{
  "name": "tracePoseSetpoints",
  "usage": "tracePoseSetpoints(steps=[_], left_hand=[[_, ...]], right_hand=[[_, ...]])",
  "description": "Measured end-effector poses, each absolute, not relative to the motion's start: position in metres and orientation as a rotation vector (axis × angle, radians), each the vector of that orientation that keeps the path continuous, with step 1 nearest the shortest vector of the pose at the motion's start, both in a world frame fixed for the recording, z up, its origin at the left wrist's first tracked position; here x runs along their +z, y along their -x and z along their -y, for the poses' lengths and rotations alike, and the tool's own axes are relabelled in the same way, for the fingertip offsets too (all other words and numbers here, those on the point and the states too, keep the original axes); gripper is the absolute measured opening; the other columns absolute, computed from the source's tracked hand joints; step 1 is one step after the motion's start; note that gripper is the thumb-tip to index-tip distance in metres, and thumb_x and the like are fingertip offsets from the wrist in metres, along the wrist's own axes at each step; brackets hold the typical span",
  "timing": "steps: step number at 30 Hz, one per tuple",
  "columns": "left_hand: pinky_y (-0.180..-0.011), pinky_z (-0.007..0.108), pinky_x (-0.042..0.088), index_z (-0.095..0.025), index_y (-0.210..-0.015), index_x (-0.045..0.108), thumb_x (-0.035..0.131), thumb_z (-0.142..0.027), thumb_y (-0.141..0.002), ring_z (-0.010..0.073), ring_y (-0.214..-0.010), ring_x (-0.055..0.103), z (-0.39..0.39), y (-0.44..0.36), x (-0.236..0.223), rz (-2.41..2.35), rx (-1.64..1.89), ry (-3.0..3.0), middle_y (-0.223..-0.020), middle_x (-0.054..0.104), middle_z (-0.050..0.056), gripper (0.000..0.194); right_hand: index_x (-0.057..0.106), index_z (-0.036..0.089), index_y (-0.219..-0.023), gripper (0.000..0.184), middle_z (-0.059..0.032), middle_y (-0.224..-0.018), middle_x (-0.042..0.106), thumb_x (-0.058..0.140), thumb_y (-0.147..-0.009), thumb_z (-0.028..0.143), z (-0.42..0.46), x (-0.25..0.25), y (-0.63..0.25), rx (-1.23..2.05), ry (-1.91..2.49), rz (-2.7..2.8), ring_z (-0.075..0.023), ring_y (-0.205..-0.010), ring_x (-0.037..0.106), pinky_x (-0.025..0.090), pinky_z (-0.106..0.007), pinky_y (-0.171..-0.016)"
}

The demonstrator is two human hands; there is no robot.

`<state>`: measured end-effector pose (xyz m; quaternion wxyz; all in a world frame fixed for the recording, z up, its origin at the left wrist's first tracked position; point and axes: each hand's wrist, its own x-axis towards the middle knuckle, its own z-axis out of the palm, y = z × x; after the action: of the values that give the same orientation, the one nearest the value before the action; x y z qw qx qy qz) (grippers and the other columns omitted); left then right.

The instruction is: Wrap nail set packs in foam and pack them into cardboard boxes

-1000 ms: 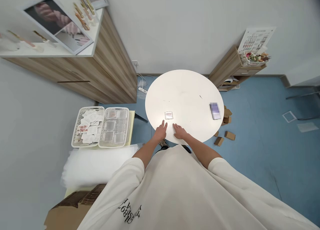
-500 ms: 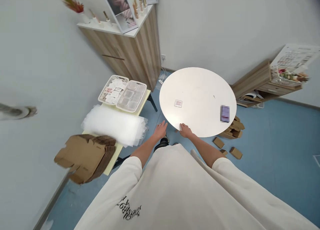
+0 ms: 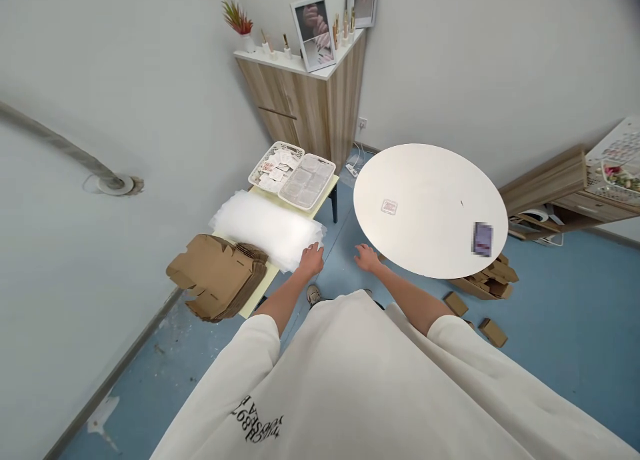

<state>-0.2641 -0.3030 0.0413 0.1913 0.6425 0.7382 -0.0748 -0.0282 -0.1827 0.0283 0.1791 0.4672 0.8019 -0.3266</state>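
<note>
My left hand [image 3: 312, 259] is at the right end of a stack of white translucent sheets or bags [image 3: 267, 230], its fingers apart; whether it touches them I cannot tell. Nothing shows in that hand. Off the near left edge of the round white table [image 3: 425, 240] hangs my right hand [image 3: 367, 257], empty, with fingers loosely spread. A small clear packet with red print [image 3: 389, 207] lies on the table's left part. Flattened brown cardboard boxes [image 3: 213, 273] are piled beside the sheets on the pale yellow side table [image 3: 260, 290].
A white basket of cards [image 3: 277, 168] and a lidded divided tray [image 3: 307, 182] stand behind the sheets. A blurred purple item [image 3: 483, 239] lies on the round table. Small cardboard boxes [image 3: 493, 332] are on the floor at right. A wooden cabinet [image 3: 305, 107] fills the corner.
The view has swung left. My left hand has moved over to the white sheets, and my right hand has come away from the round table's edge.
</note>
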Motion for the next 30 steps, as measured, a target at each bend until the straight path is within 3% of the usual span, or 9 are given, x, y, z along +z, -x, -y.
tracePoseSetpoints(steps=[5, 9, 14, 20, 24, 30], left_hand=[[-0.115, 0.05, 0.029, -0.019, -0.132, 0.055, 0.048, -0.016, -0.091, 0.0326, -0.145, 0.034, 0.329, 0.328, 0.044, -2.143, -0.223, -1.798, -0.157, 0.038, 0.017, 0.042], [-0.11, 0.048, 0.034, -0.019, -0.134, 0.053, 0.048, -0.018, -0.093, 0.0329, -0.137, 0.041, 0.333, 0.371, 0.044, -2.12, -0.225, -1.752, -0.147, 0.047, 0.018, 0.041], [-0.105, 0.046, 0.038, -0.018, -0.13, 0.053, 0.051, -0.025, -0.096, 0.0334, -0.131, 0.046, 0.32, 0.393, 0.037, -2.09, -0.258, -1.737, -0.139, 0.05, 0.019, 0.034], [-0.104, 0.046, 0.039, -0.018, -0.132, 0.049, 0.066, -0.039, -0.09, 0.038, -0.134, 0.041, 0.307, 0.396, 0.026, -2.063, -0.262, -1.719, -0.143, 0.045, 0.02, 0.05], [-0.102, 0.044, 0.042, -0.018, -0.132, 0.049, 0.067, -0.03, -0.087, 0.0366, -0.134, 0.04, 0.305, 0.395, 0.021, -2.09, -0.249, -1.697, -0.143, 0.044, 0.019, 0.05], [-0.1, 0.045, 0.044, -0.018, -0.123, 0.058, 0.054, -0.021, -0.091, 0.0361, -0.132, 0.042, 0.305, 0.403, 0.021, -2.05, -0.222, -1.689, -0.139, 0.045, 0.019, 0.032]], right_hand=[[0.04, 0.019, -0.156, 0.057, -0.0137, -0.163, 0.033, 0.043, -0.101, 0.034, 0.213, 0.037, 0.104, -1.125, -1.359, -2.269, -0.0347, -0.145, 0.036, 0.036, -0.046, -0.114], [0.046, 0.02, -0.152, 0.052, -0.0119, -0.156, 0.045, 0.045, -0.101, 0.03, 0.237, 0.039, 0.163, -1.302, -1.439, -2.266, -0.0278, -0.139, 0.047, 0.04, -0.037, -0.112], [0.049, 0.018, -0.15, 0.051, -0.0129, -0.154, 0.048, 0.047, -0.1, 0.028, 0.261, 0.04, 0.208, -1.45, -1.549, -2.179, -0.0247, -0.128, 0.058, 0.046, -0.034, -0.107], [0.053, 0.018, -0.146, 0.048, -0.0129, -0.15, 0.052, 0.049, -0.1, 0.027, 0.269, 0.042, 0.212, -1.465, -1.62, -2.142, -0.0234, -0.123, 0.061, 0.048, -0.034, -0.105], [0.056, 0.019, -0.144, 0.045, -0.0123, -0.144, 0.058, 0.049, -0.099, 0.025, 0.266, 0.043, 0.207, -1.442, -1.673, -2.126, -0.0233, -0.121, 0.062, 0.047, -0.035, -0.105], [0.059, 0.019, -0.141, 0.043, -0.0125, -0.139, 0.062, 0.049, -0.099, 0.027, 0.264, 0.037, 0.214, -1.486, -1.706, -2.1, -0.0241, -0.12, 0.063, 0.049, -0.036, -0.103]])
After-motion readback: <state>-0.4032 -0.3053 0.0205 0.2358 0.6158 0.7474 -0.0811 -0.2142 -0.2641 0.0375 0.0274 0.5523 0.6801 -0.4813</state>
